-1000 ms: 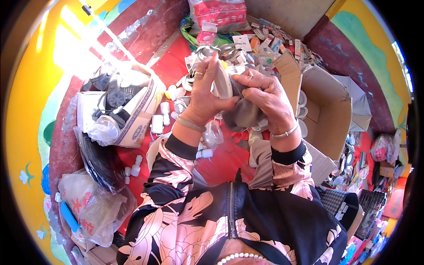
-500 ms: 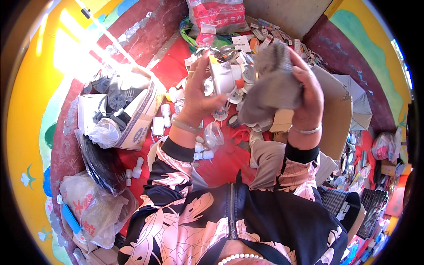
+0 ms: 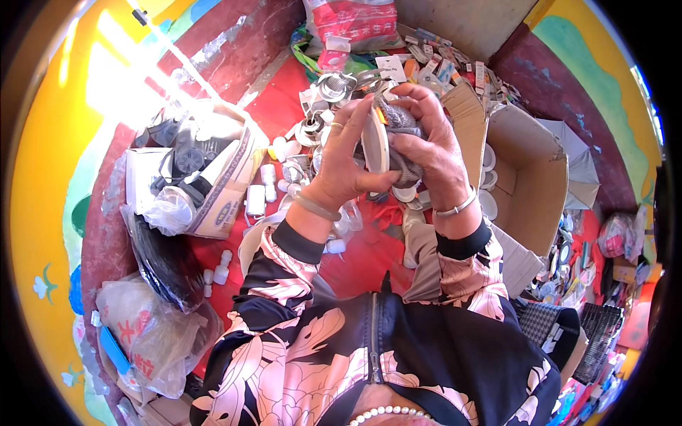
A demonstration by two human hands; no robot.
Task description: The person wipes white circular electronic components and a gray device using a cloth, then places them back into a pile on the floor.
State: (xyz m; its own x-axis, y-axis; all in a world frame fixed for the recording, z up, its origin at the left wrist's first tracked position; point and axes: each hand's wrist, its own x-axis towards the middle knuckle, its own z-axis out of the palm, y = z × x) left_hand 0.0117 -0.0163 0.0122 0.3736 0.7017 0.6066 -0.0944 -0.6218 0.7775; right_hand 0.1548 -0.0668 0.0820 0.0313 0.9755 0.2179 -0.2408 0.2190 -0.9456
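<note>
My left hand (image 3: 332, 170) grips a white round light fitting (image 3: 374, 142) by its rim, thumb below and fingers above, with the flat face turned toward the left. On its other side my right hand (image 3: 442, 157) has its fingers wrapped round a bunched grey cloth (image 3: 406, 126). The cloth presses against the back of the fitting, and the hands hide most of that side. Beneath them lies a heap of metal and white lamp parts (image 3: 335, 86). Several white bulbs (image 3: 268, 174) are scattered left of my left wrist.
An open cardboard box (image 3: 526, 160) stands at the right with several white round pieces (image 3: 488, 202) by its left side. At the left another box (image 3: 238, 170) holds black items. Small cartons (image 3: 444, 67) and a red-and-white sack (image 3: 355, 25) sit at the back.
My right hand has moved left and brought the cloth against the light fitting. The fitting has turned edge-on and shifted slightly right with my left hand, uncovering the cardboard box.
</note>
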